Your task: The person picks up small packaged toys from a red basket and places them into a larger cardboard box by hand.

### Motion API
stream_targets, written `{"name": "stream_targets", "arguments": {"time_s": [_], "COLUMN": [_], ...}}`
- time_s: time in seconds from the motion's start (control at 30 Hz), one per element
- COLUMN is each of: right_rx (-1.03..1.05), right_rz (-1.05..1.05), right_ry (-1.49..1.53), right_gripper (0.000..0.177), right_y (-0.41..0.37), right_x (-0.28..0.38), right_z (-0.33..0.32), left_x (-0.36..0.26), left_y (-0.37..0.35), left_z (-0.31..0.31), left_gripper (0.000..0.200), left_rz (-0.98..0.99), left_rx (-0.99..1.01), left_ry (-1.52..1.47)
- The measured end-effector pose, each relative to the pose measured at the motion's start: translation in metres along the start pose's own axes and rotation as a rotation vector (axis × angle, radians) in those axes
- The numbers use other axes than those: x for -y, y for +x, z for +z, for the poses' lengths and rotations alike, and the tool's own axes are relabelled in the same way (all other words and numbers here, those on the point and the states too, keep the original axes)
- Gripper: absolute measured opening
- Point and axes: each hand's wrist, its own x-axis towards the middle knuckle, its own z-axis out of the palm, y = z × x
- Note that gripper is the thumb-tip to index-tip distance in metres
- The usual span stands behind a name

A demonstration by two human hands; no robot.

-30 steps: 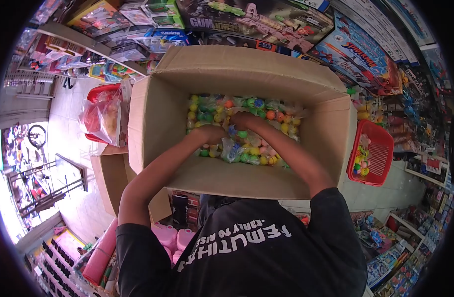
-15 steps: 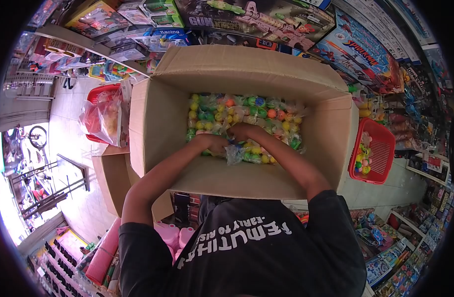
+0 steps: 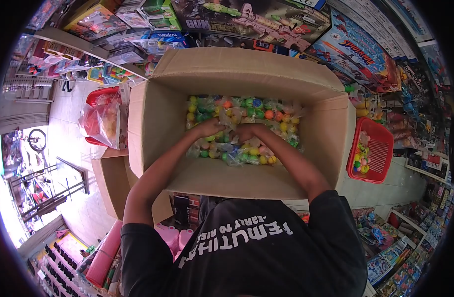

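Observation:
A large open cardboard box (image 3: 187,179) stands in front of me, its bottom covered with small colourful balls in clear plastic bags (image 3: 266,115). Both hands reach down into it and almost meet near the middle. My left hand (image 3: 210,128) is closed, its fingers at the gathered plastic of a clear bag (image 3: 229,120). Just to the right, my right hand (image 3: 245,132) pinches the same crumpled plastic. Yellow, green and orange balls lie around both hands. The fingertips are partly hidden by the plastic and the hands themselves.
A red basket (image 3: 386,154) with some balls stands right of the box. On the left is another red basket (image 3: 91,97) with plastic bags, above a smaller open carton (image 3: 108,180). Shelves of boxed toys (image 3: 256,22) rise behind.
My left hand has moved up and slightly left, lifting the bag's plastic. My right hand has shifted slightly right. The plastic hanging below the hands has moved up between them.

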Motion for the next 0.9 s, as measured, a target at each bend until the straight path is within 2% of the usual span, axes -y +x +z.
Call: {"name": "stream_targets", "arguments": {"time_s": [0.07, 0.13, 0.2, 0.23, 0.27, 0.3, 0.33, 0.4, 0.43, 0.53, 0.63, 0.77, 0.83, 0.87, 0.9], "right_rx": [0.044, 0.088, -0.045, -0.05, -0.157, -0.265, -0.27, -0.403, -0.405, -0.444, -0.44, -0.382, -0.364, -0.36, -0.356], "right_rz": [0.019, 0.04, 0.038, 0.038, -0.088, -0.214, -0.212, -0.232, -0.233, -0.157, -0.099, -0.08, -0.085, -0.038, 0.009], "right_ry": [0.057, 0.111, 0.234, 0.233, 0.337, 0.439, 0.437, 0.574, 0.573, 0.51, 0.404, 0.439, 0.469, 0.442, 0.414], "right_gripper": [0.039, 0.045, 0.04, 0.04, 0.039, 0.038, 0.038, 0.037, 0.037, 0.04, 0.045, 0.057, 0.06, 0.059, 0.057], "right_y": [-0.005, -0.017, -0.031, -0.025, -0.02, -0.022, -0.024, -0.029, -0.03, -0.032, -0.039, -0.041, -0.042, -0.047, -0.053], "right_x": [0.004, 0.016, 0.03, 0.017, 0.002, 0.003, 0.003, 0.01, 0.013, 0.016, 0.022, 0.019, 0.011, 0.009, 0.009], "right_z": [-0.013, -0.031, -0.05, -0.053, -0.055, -0.059, -0.061, -0.066, -0.065, -0.06, -0.059, -0.058, -0.057, -0.057, -0.057], "left_x": [0.024, 0.037, 0.021, 0.014, 0.019, 0.022, 0.025, 0.01, 0.0, -0.01, -0.031, -0.028, -0.011, -0.006, -0.004], "left_y": [0.019, 0.032, 0.024, 0.021, 0.028, 0.035, 0.042, 0.038, 0.035, 0.039, 0.029, 0.032, 0.041, 0.041, 0.038], "left_z": [0.004, 0.005, 0.0, -0.003, -0.003, -0.002, -0.002, -0.005, -0.006, -0.006, 0.0, 0.001, 0.011, 0.01, 0.007], "left_gripper": [0.046, 0.053, 0.059, 0.066, 0.066, 0.073, 0.08, 0.085, 0.09, 0.092, 0.093, 0.091, 0.093, 0.093, 0.092], "left_rz": [-0.002, 0.037, -0.011, -0.062, -0.059, -0.135, -0.21, -0.128, -0.051, 0.003, 0.07, 0.001, 0.014, 0.013, -0.052], "left_rx": [-0.053, -0.119, -0.125, -0.13, -0.13, -0.145, -0.16, -0.146, -0.131, -0.065, -0.117, 0.027, 0.047, 0.048, 0.083], "left_ry": [-0.033, -0.24, -0.316, -0.392, -0.389, -0.392, -0.395, -0.399, -0.404, -0.393, -0.467, -0.45, -0.645, -0.643, -0.735]}}
